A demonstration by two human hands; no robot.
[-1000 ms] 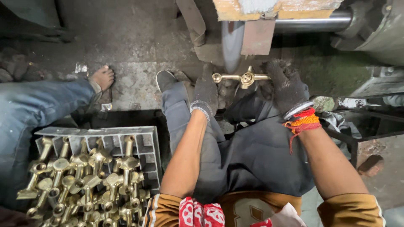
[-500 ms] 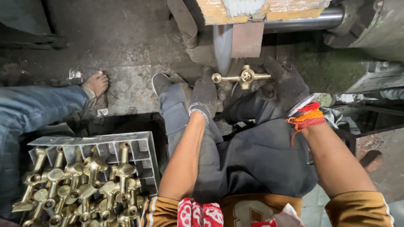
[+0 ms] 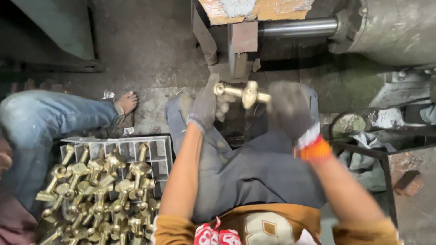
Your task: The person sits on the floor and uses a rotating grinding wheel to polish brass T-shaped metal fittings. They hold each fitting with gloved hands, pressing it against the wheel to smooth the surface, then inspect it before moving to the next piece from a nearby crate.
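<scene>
- Machine housing [image 3: 390, 31], upper right of the frame: a grey body with a bare steel shaft [image 3: 297, 27] running left from it to the wheel [image 3: 231, 61], which hangs edge-on at top centre under a worn wooden guard [image 3: 254, 9].
- My lap, centre: a dark apron [image 3: 254, 172] spread over both knees, my forearms reaching up the frame across it.
- Another person's leg in blue jeans [image 3: 50, 122], left edge, with a bare foot [image 3: 127, 102] resting on the floor.
- Grey crate [image 3: 156, 149], lower left: heaped with brass castings [image 3: 97, 181] like the one I hold, lying crosswise on each other.
- My right hand [image 3: 290, 111], gloved with an orange cuff, blurred: fingers wrapped round the right end of the brass fitting.
- My left hand [image 3: 204, 106], gloved in grey: fingers closed on the left end.
- Brass fitting [image 3: 243, 93], top centre: held level between both hands, just below the wheel; the blur hides whether they touch.
- Step in hand, as I judge it: presenting the fitting to the wheel for finishing. The next move calls for a firm two-handed hold, a steady turn to bring an unworked face round, and glove tips kept off the rim.
</scene>
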